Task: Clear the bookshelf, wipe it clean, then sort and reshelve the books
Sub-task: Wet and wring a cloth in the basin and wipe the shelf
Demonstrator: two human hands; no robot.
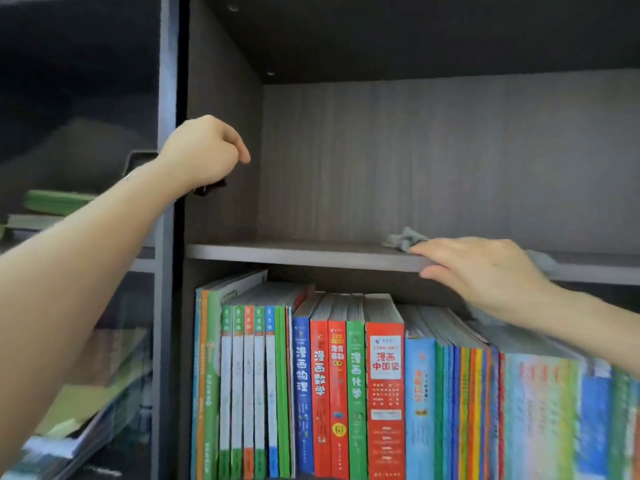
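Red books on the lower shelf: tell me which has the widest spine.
The red 漫画中国史 book, just right of the green-spined book; its spine has a white title panel and is clearly wider than the two slimmer red books.

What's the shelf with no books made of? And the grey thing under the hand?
The shelf looks like matte, dark grey-brown board with wood grain, maybe laminate: fine streaks, no shine. The grey thing is a cloth, probably soft fabric: it bunches in folds under the right hand.

even daylight | dim shelf top | right edge blurred, bowed
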